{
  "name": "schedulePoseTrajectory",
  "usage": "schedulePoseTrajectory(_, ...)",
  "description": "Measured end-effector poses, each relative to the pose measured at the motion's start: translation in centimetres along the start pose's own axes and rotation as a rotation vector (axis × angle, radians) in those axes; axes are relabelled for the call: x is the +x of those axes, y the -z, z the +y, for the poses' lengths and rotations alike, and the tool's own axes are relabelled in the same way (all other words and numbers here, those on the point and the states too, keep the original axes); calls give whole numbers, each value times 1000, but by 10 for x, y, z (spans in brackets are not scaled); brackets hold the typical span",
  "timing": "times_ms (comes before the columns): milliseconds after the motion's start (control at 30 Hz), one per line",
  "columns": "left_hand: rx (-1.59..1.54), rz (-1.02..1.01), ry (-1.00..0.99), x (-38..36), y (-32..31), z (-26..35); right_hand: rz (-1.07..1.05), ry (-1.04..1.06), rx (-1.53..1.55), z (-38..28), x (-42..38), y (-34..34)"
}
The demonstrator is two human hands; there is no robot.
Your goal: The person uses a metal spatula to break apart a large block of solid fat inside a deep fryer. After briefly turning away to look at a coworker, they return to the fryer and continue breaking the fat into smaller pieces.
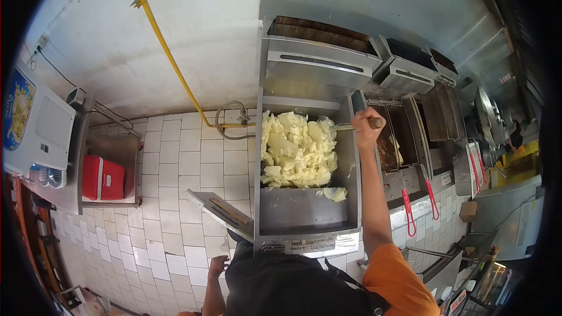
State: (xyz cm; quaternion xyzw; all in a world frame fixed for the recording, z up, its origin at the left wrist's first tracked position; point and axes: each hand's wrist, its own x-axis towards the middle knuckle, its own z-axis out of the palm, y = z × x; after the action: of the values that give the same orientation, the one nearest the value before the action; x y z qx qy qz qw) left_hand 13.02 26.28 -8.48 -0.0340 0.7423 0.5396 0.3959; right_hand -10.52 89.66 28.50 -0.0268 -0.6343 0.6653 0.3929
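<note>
My right hand (367, 129) is closed around the wooden handle of a metal-shafted spatula (345, 126), held over the right wall of a deep fryer vat (310, 213). The tool's far end meets the right side of a heap of pale yellow solid frying fat (298, 149); its blade is partly hidden there. A loose lump of the fat (333, 193) lies in front of the heap, on the vat's sloping front. Down at my left side hangs my left hand (218, 265), away from the fryer, its fingers loosely apart with nothing seen in them.
More fryers with wire baskets (442, 114) and red handles (408, 213) stand to the right. A fryer door (222, 213) juts out at the front left. Along the wall runs a yellow pipe (170, 47). At far left, a red cooler (103, 178) sits on a shelf.
</note>
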Motion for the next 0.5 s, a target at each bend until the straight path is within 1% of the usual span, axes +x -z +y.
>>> schedulePoseTrajectory(33, 206, -20, -116, -1, 3, 4, 3, -2, -2, 4, 2, 8)
schedulePoseTrajectory(67, 208, -23, -113, -1, 1, 8, -9, 7, 40, 10, 1, 16)
schedulePoseTrajectory(133, -199, 20, 462, -2, 5, 28, -4, 17, 84, 25, -6, 27)
schedulePoseTrajectory(167, 50, -70, 226, -2, 8, 28, 16, 23, 53, 36, -13, 26)
schedulePoseTrajectory(200, 62, -71, 231, -1, 12, 28, 37, 26, 23, 47, -23, 23)
schedulePoseTrajectory(267, -37, 22, 440, 3, 13, 72, 174, 201, -64, 74, -44, -4)
schedulePoseTrajectory(300, 65, 26, 369, 7, 16, 81, 72, 192, -189, 81, -53, -10)
schedulePoseTrajectory(333, 65, 35, 286, 7, 18, 91, -31, 175, -312, 85, -65, -14)
schedulePoseTrajectory(400, 5, 132, 297, 9, 17, 116, -170, 107, -307, 96, -80, -21)
schedulePoseTrajectory(467, 12, 181, 289, 7, 11, 134, -144, 91, -309, 102, -85, -23)
schedulePoseTrajectory(500, 17, 224, 276, 6, 11, 142, -153, 44, -323, 99, -84, -23)
